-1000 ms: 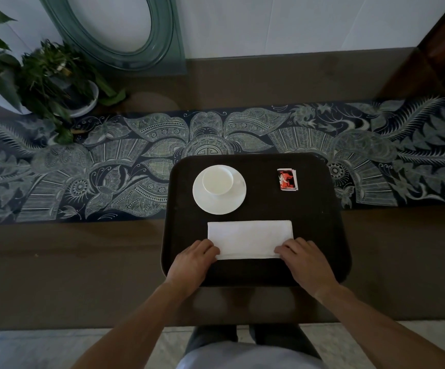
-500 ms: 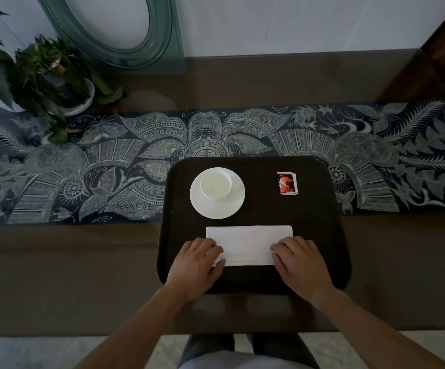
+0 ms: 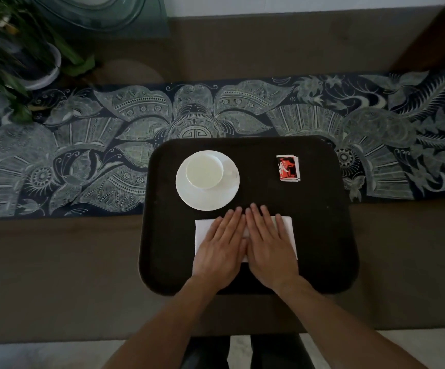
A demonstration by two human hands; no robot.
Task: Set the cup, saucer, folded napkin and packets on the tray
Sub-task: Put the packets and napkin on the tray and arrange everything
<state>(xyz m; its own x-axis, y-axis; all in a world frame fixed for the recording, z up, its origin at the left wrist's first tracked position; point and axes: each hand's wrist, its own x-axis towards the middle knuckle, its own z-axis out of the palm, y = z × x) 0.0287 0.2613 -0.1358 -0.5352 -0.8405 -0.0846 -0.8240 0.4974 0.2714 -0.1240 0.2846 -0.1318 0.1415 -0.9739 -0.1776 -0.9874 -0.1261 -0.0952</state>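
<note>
A dark brown tray [image 3: 322, 235] lies on the table in front of me. On its far left a white cup [image 3: 204, 170] stands on a white saucer [image 3: 229, 187]. Red and black packets [image 3: 288, 167] lie stacked at its far right. A white folded napkin [image 3: 204, 230] lies along the tray's near half. My left hand [image 3: 222, 246] and my right hand [image 3: 266, 243] rest flat on the napkin, side by side, fingers stretched out and touching at the middle. They hide most of the napkin; only its left and right ends show.
A dark blue patterned runner [image 3: 82, 155] crosses the brown table under the tray's far edge. A potted plant [image 3: 16, 57] stands at the far left, next to a green oval frame [image 3: 104, 12] by the wall. The table's near edge runs just below my forearms.
Both hands slid from the napkin's near corners inward and forward, and now lie flat together over its middle. The view has shifted closer to the tray.
</note>
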